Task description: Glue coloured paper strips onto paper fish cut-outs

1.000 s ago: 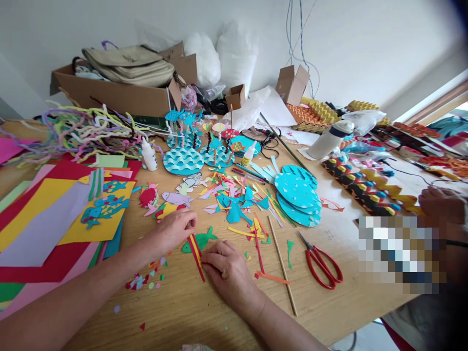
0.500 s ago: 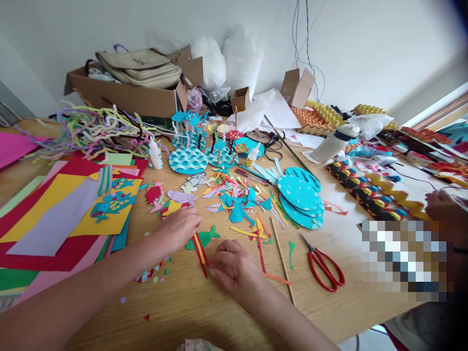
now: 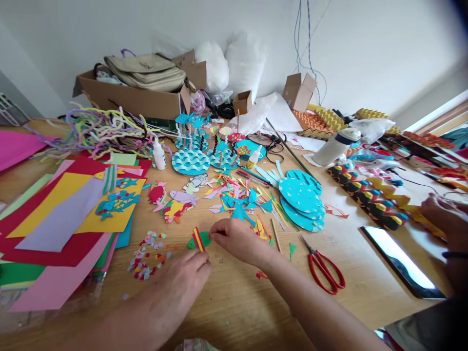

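A small green paper fish (image 3: 206,239) lies on the wooden table in front of me, with a red and yellow paper strip (image 3: 198,239) slanting across its body. My left hand (image 3: 185,275) has its fingertips closed on the strip's lower end. My right hand (image 3: 236,240) pinches at the fish's tail, which its fingers partly hide. Left of the fish are scattered small paper dots (image 3: 146,256). Just beyond it rest cut-out paper fish, among them a purple one (image 3: 184,197) and a red and yellow one (image 3: 174,210).
Red-handled scissors (image 3: 325,273) lie to the right, near a wooden stick (image 3: 275,235) and stacked blue paper ovals (image 3: 302,200). Coloured paper sheets (image 3: 44,243) fill the left side. Two glue bottles stand farther back. At the right edge, a person's hand (image 3: 440,212) is beside a phone (image 3: 402,263).
My left hand has shifted from the strip's upper end to its lower end. My right hand has moved up to the fish's tail. The strip now crosses the fish's body.
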A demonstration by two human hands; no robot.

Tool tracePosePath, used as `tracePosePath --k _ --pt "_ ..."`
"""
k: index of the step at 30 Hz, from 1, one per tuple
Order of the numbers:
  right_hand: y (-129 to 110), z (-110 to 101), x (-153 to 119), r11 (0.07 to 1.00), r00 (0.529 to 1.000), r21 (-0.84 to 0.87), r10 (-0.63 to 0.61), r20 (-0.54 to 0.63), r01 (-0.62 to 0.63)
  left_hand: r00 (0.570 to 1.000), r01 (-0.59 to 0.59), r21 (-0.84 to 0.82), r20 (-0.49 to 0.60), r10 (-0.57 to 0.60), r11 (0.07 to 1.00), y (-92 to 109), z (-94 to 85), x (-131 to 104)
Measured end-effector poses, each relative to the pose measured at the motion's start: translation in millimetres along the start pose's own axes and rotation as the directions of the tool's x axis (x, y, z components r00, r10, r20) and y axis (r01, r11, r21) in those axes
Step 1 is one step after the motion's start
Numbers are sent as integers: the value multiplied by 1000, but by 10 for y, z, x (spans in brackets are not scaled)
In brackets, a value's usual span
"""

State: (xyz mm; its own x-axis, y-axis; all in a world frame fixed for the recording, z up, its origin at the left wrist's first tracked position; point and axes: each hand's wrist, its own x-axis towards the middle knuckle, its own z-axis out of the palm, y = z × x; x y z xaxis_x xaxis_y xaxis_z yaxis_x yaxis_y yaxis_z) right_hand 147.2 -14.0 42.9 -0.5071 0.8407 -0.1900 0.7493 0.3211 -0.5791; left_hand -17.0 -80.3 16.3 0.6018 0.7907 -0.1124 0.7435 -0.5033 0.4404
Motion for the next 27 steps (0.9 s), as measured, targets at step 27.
tracePosePath --k 27 --pt "-134 95 367 961 989 -276 11 147 30 917 -50 417 -340 207 908 -78 752 -233"
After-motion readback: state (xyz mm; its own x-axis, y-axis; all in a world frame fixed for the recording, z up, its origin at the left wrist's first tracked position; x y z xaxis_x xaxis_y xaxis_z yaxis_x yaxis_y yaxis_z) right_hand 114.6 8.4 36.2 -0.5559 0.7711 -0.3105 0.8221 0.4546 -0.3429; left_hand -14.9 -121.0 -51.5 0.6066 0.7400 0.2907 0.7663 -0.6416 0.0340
